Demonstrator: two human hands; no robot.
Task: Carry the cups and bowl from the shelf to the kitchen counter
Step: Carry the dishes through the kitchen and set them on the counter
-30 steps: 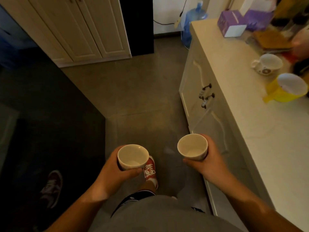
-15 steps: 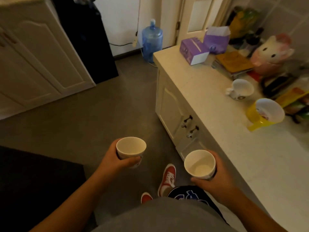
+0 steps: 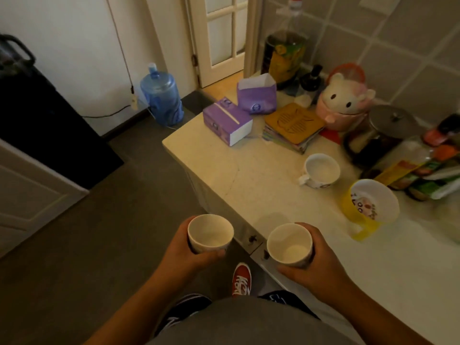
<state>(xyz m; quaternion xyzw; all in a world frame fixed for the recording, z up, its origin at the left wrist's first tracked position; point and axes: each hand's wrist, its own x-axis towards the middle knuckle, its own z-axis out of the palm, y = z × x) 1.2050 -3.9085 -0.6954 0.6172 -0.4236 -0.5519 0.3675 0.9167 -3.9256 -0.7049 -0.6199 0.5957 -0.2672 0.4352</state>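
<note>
1. Your left hand [image 3: 185, 257] is wrapped round the left cup [image 3: 210, 232], fingers behind it and thumb across its near side. The cup is upright and looks empty.
2. Your right hand [image 3: 318, 265] grips the right cup [image 3: 290, 245] the same way, also upright and apparently empty.
3. In the last second you have turned to face the table [image 3: 249, 175]. It sat along the right edge of your view and now fills the right half, with its far end in sight.
4. The cups have changed place relative to it. The right cup now appears over the table's near-left edge, though its height above the top is unclear. The left cup remains over the floor, just left of that edge and above the red shoe [image 3: 241, 280].
5. Neither grip has changed on the way and nothing has tipped.
6. I judge the carry nearly over and the set-down next. Bare table lies just beyond the right cup, nearer than the white mug [image 3: 319, 170] and left of the yellow mug [image 3: 371, 207].
7. The left cup needs a move right to clear the edge. Keep it off the rim, where a knock could tip it.
8. I cannot pick out a bowl here, so another trip to the shelf likely remains.
</note>
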